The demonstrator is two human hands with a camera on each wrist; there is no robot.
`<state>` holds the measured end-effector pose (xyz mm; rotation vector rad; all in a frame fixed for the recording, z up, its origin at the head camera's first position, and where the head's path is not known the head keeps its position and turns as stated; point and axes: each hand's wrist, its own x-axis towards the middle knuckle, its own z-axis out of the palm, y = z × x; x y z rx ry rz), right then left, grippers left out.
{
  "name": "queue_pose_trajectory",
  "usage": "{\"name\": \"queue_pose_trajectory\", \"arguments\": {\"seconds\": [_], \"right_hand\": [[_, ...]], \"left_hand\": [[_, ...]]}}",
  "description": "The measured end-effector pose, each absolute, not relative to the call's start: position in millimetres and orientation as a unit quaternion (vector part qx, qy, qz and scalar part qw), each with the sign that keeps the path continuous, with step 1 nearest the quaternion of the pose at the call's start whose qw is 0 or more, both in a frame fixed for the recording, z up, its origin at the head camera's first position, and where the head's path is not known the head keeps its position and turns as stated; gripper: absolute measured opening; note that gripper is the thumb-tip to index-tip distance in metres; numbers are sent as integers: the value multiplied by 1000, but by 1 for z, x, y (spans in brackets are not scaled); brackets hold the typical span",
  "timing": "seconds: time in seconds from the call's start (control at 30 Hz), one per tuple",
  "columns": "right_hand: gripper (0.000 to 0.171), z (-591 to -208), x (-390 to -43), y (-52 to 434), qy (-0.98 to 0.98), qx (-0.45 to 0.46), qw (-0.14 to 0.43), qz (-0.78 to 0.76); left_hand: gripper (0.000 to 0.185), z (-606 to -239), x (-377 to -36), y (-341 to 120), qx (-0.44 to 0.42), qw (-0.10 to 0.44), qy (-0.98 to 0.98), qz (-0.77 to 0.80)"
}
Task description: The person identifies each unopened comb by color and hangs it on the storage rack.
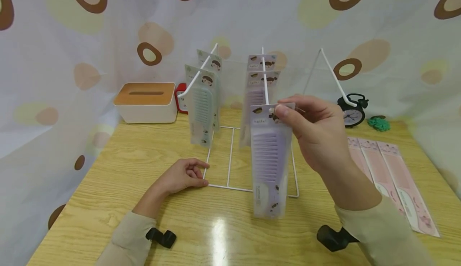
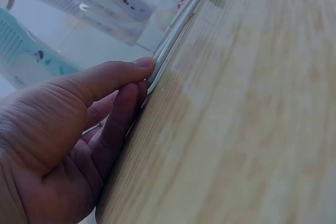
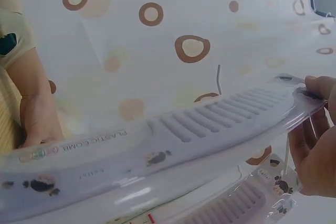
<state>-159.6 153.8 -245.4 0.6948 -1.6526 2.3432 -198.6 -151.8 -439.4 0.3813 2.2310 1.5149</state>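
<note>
My right hand (image 1: 320, 134) pinches the top corner of a packaged purple comb (image 1: 266, 158), between thumb and fingers. This pack hangs upright at the front end of the middle arm of a white wire display rack (image 1: 230, 158). In the right wrist view the comb (image 3: 210, 119) stretches across, its pack marked "PLASTIC COMB". Behind it, further purple comb packs (image 1: 253, 84) hang on the same arm. Green comb packs (image 1: 201, 106) hang on the left arm. My left hand (image 1: 183, 175) grips the front left corner of the rack's base, thumb and fingers around the wire (image 2: 165, 51).
Pink comb packs (image 1: 407, 182) lie on the table to the right. At the back stand a tissue box (image 1: 145, 106), a red clock (image 1: 181, 102), a black alarm clock (image 1: 351, 116) and a green bundle (image 1: 379, 124). The rack's right arm (image 1: 335, 72) carries no pack.
</note>
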Motion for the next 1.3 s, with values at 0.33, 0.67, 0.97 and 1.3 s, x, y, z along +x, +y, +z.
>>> {"name": "queue_pose_trajectory", "arguments": {"seconds": [0.33, 0.67, 0.97, 1.3], "right_hand": [[20, -258, -176, 155, -604, 179, 85, 772], [19, -275, -191, 163, -611, 156, 144, 763], [19, -284, -197, 171, -607, 197, 148, 755], [30, -308, -208, 211, -661, 221, 100, 710]], "left_hand": [[51, -438, -198, -152, 143, 207, 799, 546], [52, -441, -197, -153, 145, 207, 799, 545], [51, -439, -197, -152, 142, 204, 801, 544], [52, -440, -197, -151, 144, 206, 799, 546]]}}
